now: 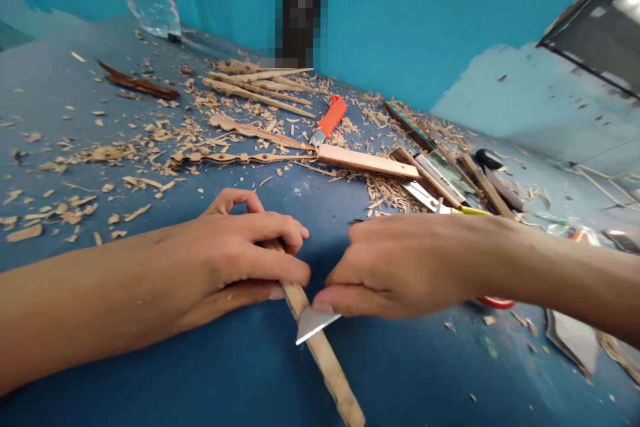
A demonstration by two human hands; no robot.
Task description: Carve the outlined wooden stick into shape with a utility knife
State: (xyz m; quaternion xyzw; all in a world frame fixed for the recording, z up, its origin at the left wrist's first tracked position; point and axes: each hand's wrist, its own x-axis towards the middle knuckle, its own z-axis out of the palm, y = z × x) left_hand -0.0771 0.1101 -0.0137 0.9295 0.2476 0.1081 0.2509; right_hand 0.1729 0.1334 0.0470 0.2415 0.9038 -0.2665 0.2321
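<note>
My left hand (pixel 250 253) is closed around the upper part of a narrow wooden stick (pixel 327 360), which slants toward the bottom edge of the view. In my right hand (pixel 390 267) is a blade (pixel 316 323) with a pointed metal tip; the fist hides its handle, if it has one. The blade lies across the stick just below my left fingers, with my right thumb pressed along its back. Beyond my hands lie a carved wavy stick (pixel 245 158) and a smooth wooden piece (pixel 367 161).
Wood shavings (pixel 110 150) litter the blue table (pixel 210 373). Several carved sticks (pixel 260 88) lie at the back near an orange-handled cutter (pixel 333 117). A clear plastic bottle (pixel 150 0) stands back left. Tools (pixel 443 177) and a dark mouse-like object (pixel 489 159) crowd the right.
</note>
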